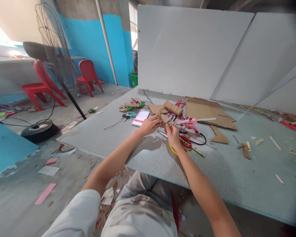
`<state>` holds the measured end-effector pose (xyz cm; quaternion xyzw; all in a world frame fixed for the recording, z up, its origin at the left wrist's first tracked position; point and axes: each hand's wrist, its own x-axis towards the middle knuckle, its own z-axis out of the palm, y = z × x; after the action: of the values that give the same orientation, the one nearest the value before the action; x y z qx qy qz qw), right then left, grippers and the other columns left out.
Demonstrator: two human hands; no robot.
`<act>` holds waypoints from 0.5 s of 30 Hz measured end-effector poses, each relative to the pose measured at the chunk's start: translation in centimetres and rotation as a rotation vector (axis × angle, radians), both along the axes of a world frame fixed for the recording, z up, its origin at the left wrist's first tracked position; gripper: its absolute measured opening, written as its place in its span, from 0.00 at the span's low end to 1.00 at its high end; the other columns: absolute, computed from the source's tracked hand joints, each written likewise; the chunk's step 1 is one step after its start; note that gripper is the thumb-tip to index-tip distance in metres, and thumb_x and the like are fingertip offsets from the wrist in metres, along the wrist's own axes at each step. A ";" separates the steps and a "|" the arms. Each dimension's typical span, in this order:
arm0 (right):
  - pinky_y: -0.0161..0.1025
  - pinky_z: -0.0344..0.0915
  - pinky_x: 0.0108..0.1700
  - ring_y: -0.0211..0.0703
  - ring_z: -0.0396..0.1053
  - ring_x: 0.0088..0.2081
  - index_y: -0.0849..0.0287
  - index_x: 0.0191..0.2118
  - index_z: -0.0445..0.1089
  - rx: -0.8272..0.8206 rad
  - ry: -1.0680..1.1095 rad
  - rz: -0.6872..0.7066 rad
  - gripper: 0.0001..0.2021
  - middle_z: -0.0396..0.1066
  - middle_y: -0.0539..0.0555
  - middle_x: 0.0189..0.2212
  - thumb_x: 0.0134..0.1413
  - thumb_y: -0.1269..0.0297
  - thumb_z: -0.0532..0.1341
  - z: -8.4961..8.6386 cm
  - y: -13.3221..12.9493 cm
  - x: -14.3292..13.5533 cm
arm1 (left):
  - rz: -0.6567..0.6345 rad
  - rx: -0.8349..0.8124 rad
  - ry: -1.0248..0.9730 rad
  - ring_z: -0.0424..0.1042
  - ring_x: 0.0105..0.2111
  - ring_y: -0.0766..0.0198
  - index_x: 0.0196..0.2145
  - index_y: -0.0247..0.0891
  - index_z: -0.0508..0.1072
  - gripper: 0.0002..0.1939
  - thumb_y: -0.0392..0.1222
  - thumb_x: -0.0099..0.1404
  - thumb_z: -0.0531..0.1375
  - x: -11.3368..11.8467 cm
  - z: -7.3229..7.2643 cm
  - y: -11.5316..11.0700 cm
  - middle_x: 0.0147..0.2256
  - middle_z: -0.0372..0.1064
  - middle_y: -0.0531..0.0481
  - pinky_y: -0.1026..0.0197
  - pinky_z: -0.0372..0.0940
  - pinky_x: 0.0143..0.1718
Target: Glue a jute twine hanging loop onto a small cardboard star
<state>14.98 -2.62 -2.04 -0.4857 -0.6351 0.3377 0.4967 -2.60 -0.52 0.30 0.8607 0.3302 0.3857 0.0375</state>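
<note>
Above the table, my left hand pinches one side of a tan piece wound with jute twine. My right hand grips its lower right part, fingers closed. The piece seems to be cardboard under the twine, but my fingers hide much of it. Just behind it lies a spool of jute twine. A pink glue gun rests right of my right hand. Beneath that hand are scissors with red handles and a yellow-handled tool, partly covered. A pencil lies beside them.
A phone lies left of my hands, near teal-handled pliers or cutters and a decorated cardboard piece. Cardboard sheets lie behind right, scraps farther right. White panels rise behind the table. Red chairs and a fan stand left.
</note>
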 end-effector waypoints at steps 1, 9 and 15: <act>0.46 0.67 0.44 0.42 0.67 0.44 0.61 0.49 0.64 -0.001 -0.006 -0.008 0.16 0.65 0.56 0.46 0.59 0.58 0.56 0.0 0.0 0.0 | -0.006 -0.008 -0.015 0.69 0.43 0.61 0.48 0.36 0.66 0.14 0.44 0.67 0.55 0.1 0.0 0.0 0.47 0.65 0.44 0.53 0.67 0.43; 0.46 0.67 0.45 0.42 0.67 0.44 0.61 0.50 0.64 0.010 -0.029 -0.068 0.16 0.65 0.56 0.47 0.59 0.58 0.56 -0.2 0.5 0.3 | 0.051 -0.098 -0.210 0.69 0.42 0.60 0.48 0.35 0.66 0.14 0.44 0.67 0.55 0.4 0.2 0.3 0.47 0.65 0.44 0.53 0.67 0.43; 0.45 0.67 0.43 0.42 0.67 0.43 0.62 0.50 0.63 0.027 -0.040 -0.037 0.16 0.66 0.56 0.46 0.59 0.58 0.56 -0.7 1.0 0.2 | 0.237 -0.164 -0.357 0.69 0.43 0.60 0.49 0.35 0.65 0.16 0.45 0.67 0.55 -0.5 0.4 1.1 0.47 0.65 0.44 0.52 0.67 0.43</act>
<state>15.21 -1.67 -2.74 -0.4975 -0.6403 0.3098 0.4966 -3.08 0.58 0.66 0.7282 0.4473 0.5053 0.1195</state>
